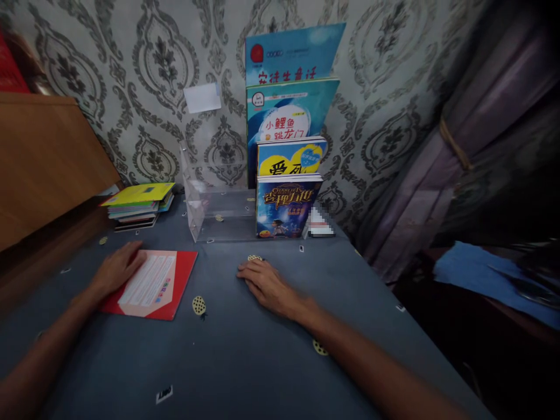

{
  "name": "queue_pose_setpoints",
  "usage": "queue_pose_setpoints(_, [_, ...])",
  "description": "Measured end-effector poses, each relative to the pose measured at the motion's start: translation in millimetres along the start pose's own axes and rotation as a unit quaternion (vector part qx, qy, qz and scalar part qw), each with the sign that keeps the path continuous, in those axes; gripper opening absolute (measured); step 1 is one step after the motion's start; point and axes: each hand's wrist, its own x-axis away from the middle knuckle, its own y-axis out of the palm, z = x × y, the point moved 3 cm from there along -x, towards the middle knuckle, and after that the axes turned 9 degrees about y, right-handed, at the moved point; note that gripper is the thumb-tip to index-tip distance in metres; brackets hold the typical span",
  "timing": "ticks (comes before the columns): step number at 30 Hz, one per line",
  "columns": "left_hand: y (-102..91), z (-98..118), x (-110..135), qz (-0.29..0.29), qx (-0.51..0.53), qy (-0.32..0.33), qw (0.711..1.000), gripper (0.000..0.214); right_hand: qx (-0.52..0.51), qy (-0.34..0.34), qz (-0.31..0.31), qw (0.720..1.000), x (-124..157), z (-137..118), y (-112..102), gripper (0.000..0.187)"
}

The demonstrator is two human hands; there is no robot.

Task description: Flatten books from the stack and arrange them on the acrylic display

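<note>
The rack (pixel 191 204) looks like smooth clear plastic, the booklet (pixel 151 287) paper.

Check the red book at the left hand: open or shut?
Shut. The red book lies flat, one cover facing up, no spread pages visible; the left hand rests on it.

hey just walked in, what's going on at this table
Someone is sitting or standing at a table with books. Their left hand is on a red book that lies flat; whether the fingers grip it is hard to tell. Their right hand rests palm down on the table, holding nothing visible. Ahead, upright books stand in rising rows at the right side of a clear stand, and a stack of books lies to its left.
</note>
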Motion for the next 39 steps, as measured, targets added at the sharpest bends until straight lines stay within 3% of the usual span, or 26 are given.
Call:
queue_pose_setpoints(5, [28.6,-13.9,-1.5,-0.03,0.018,-0.003,0.999,0.066,-0.002,0.001,-0.001,1.0,0.1,0.7,0.8,0.026])
queue_pose_setpoints(12, [30.9,-12.5,1.4,-0.013,0.014,0.006,1.0,0.066,-0.004,0.014,0.0,1.0,0.9,0.9,0.1,0.025])
queue_pose_setpoints(18, [26.6,8.4,10.9,-0.021,0.022,0.002,1.0,0.07,0.019,0.072,-0.005,0.997,-0.1,1.2,-1.6,0.028])
queue_pose_setpoints(31, [24.6,51.9,32.2,0.025,0.028,0.019,0.999,0.061,0.024,0.07,-0.006,0.997,1.2,1.3,-1.5,0.028])
queue_pose_setpoints(39, [22.0,86.7,38.3,0.022,0.022,0.049,0.998,0.061,0.02,0.077,-0.005,0.997,1.0,2.0,-0.7,0.03])
